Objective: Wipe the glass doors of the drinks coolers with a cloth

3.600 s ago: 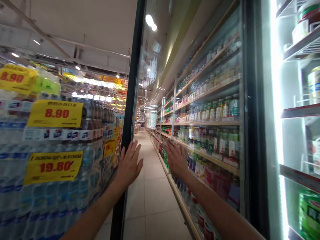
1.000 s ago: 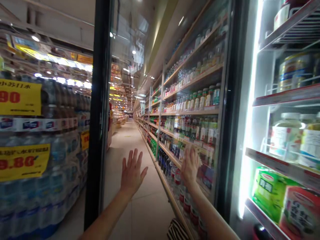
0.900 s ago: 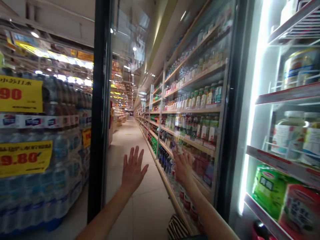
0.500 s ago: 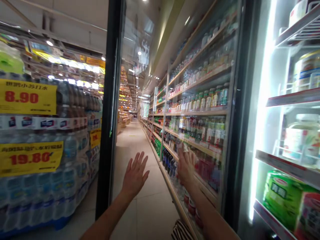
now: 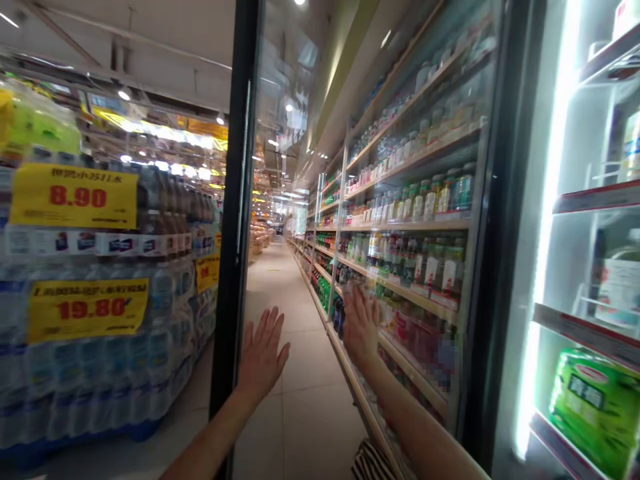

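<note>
An open glass cooler door (image 5: 360, 133) with a black frame stands edge-on in front of me. My left hand (image 5: 261, 357) lies flat on the glass near the door's free edge, fingers spread, holding nothing. My right hand (image 5: 361, 325) is pressed flat on the same pane further right, fingers stretched upward, also holding nothing. Through the glass I see the aisle floor and long shelves of bottled drinks (image 5: 400, 260).
The lit cooler interior at right holds jars and green packs (image 5: 595, 407) on red-edged shelves. Stacked water bottles with yellow price signs (image 5: 75, 197) fill the left. A tiled aisle (image 5: 295, 373) runs straight ahead. A striped fabric piece (image 5: 373, 463) shows at the bottom.
The door's black edge has shifted right in view, and the cooler interior shows less. Both hands stay flat on the glass; the left hand now sits closer to the frame.
</note>
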Demonstrator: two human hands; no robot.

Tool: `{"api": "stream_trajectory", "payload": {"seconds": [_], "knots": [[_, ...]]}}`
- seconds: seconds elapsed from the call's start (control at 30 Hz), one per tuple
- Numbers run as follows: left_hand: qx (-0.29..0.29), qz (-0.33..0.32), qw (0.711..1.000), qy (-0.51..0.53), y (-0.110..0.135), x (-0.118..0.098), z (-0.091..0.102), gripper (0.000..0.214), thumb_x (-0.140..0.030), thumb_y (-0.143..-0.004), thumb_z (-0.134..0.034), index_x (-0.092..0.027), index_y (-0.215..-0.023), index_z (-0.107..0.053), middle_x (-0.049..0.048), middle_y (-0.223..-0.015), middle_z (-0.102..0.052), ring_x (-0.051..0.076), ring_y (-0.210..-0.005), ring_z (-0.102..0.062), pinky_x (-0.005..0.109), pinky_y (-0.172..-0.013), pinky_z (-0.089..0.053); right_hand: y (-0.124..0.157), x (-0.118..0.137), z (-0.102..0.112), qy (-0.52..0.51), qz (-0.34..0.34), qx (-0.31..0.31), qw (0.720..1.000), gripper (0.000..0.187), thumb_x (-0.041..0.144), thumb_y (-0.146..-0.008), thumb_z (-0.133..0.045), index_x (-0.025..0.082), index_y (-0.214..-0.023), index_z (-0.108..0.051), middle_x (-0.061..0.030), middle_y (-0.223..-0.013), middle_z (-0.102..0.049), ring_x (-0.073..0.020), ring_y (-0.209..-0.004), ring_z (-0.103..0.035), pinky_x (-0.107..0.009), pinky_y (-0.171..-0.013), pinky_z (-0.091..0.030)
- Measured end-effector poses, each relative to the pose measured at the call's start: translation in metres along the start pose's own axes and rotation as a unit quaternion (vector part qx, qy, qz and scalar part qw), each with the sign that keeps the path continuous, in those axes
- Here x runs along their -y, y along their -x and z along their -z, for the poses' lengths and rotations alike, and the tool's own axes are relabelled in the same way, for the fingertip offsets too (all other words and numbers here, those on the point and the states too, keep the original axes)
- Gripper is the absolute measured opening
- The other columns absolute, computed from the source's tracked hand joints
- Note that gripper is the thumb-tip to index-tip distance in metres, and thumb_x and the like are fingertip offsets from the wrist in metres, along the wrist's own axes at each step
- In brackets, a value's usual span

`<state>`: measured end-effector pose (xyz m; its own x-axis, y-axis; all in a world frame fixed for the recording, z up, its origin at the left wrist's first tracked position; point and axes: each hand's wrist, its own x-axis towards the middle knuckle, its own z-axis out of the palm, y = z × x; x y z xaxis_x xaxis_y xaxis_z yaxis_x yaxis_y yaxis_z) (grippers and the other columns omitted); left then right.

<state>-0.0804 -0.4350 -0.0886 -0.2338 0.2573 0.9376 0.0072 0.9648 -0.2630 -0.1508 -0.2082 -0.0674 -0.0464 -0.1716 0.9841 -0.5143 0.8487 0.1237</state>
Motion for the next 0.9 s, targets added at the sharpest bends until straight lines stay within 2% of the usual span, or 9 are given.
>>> {"api": "stream_trajectory", "payload": {"seconds": [0.1,0.17,0.37,0.43,0.57,0.63,0.77,0.83,0.9], "knots": [[0.017,0.015,1.0,-0.006,0.014,0.007,0.005,0.06,-0.028,-0.087,-0.043,-0.011,-0.141,-0.025,0.0157,-0.141,-0.039,0.026,-0.137,-0.024,0.046,-0.11,-0.022,0.024,0.015,-0.005,-0.05,0.173,0.091,0.979,0.053,0.016,-0.082,-0.044,0.022,-0.135,-0.043,-0.0059,-0.13,-0.054,-0.0235,-0.137,-0.023,-0.048,-0.114,-0.005],[0.026,0.015,1.0,-0.005,0.022,0.013,0.01,0.061,-0.027,-0.086,-0.042,-0.011,-0.142,-0.022,0.0162,-0.142,-0.039,0.026,-0.137,-0.025,0.046,-0.109,-0.025,0.024,0.024,-0.007,-0.067,0.22,0.112,0.967,0.049,0.016,-0.081,-0.046,0.022,-0.13,-0.048,-0.0047,-0.124,-0.058,-0.0222,-0.138,-0.022,-0.047,-0.115,-0.002],[0.028,0.003,1.0,-0.008,0.023,0.028,0.032,0.064,-0.023,-0.086,-0.043,-0.008,-0.143,-0.018,0.0188,-0.142,-0.038,0.025,-0.138,-0.022,0.043,-0.107,-0.03,-0.015,0.046,-0.015,-0.051,0.134,0.069,0.987,0.05,0.012,-0.083,-0.041,0.016,-0.132,-0.045,-0.0092,-0.135,-0.049,-0.0242,-0.139,-0.017,-0.05,-0.113,-0.001],[0.021,-0.001,1.0,-0.014,0.024,0.032,0.04,0.063,-0.022,-0.085,-0.044,-0.007,-0.142,-0.02,0.0192,-0.14,-0.039,0.025,-0.138,-0.022,0.043,-0.108,-0.028,-0.001,0.056,-0.015,-0.077,0.195,0.103,0.972,0.047,0.015,-0.086,-0.04,0.017,-0.132,-0.045,-0.0079,-0.135,-0.05,-0.0237,-0.138,-0.019,-0.05,-0.113,-0.001],[0.011,0.003,1.0,-0.02,0.034,0.042,0.051,0.061,-0.021,-0.084,-0.044,-0.007,-0.14,-0.024,0.0194,-0.141,-0.038,0.026,-0.138,-0.023,0.044,-0.11,-0.024,0.029,0.072,-0.015,-0.135,0.336,0.186,0.913,0.039,0.021,-0.09,-0.039,0.019,-0.127,-0.051,-0.0059,-0.126,-0.057,-0.0202,-0.136,-0.025,-0.045,-0.114,-0.011],[0.012,0.01,1.0,-0.023,0.041,0.047,0.054,0.061,-0.021,-0.084,-0.045,-0.008,-0.14,-0.025,0.019,-0.142,-0.036,0.026,-0.137,-0.024,0.044,-0.11,-0.024,0.016,0.081,-0.019,-0.14,0.322,0.19,0.917,0.039,0.019,-0.089,-0.039,0.019,-0.127,-0.051,-0.007,-0.125,-0.057,-0.0209,-0.136,-0.025,-0.046,-0.113,-0.015],[0.009,0.026,0.999,-0.034,0.049,0.054,0.055,0.061,-0.02,-0.084,-0.045,-0.008,-0.14,-0.025,0.0199,-0.142,-0.036,0.026,-0.137,-0.024,0.046,-0.109,-0.025,-0.029,0.107,-0.031,-0.129,0.22,0.15,0.955,0.048,0.017,-0.089,-0.037,0.014,-0.136,-0.039,-0.0104,-0.137,-0.047,-0.027,-0.138,-0.019,-0.054,-0.112,-0.009],[0.011,0.023,0.999,-0.038,0.05,0.055,0.055,0.061,-0.02,-0.084,-0.044,-0.007,-0.14,-0.025,0.0204,-0.142,-0.037,0.027,-0.137,-0.024,0.047,-0.109,-0.026,-0.03,0.121,-0.035,-0.139,0.236,0.154,0.949,0.048,0.018,-0.09,-0.035,0.014,-0.138,-0.037,-0.0091,-0.141,-0.042,-0.0269,-0.139,-0.017,-0.054,-0.112,-0.009],[0.012,0.01,0.999,-0.043,0.048,0.056,0.055,0.06,-0.019,-0.083,-0.044,-0.007,-0.139,-0.026,0.0203,-0.141,-0.038,0.026,-0.137,-0.024,0.047,-0.109,-0.025,-0.015,0.13,-0.036,-0.161,0.305,0.179,0.921,0.046,0.021,-0.091,-0.032,0.012,-0.136,-0.039,-0.0081,-0.139,-0.045,-0.0249,-0.138,-0.019,-0.05,-0.112,-0.013]]}}
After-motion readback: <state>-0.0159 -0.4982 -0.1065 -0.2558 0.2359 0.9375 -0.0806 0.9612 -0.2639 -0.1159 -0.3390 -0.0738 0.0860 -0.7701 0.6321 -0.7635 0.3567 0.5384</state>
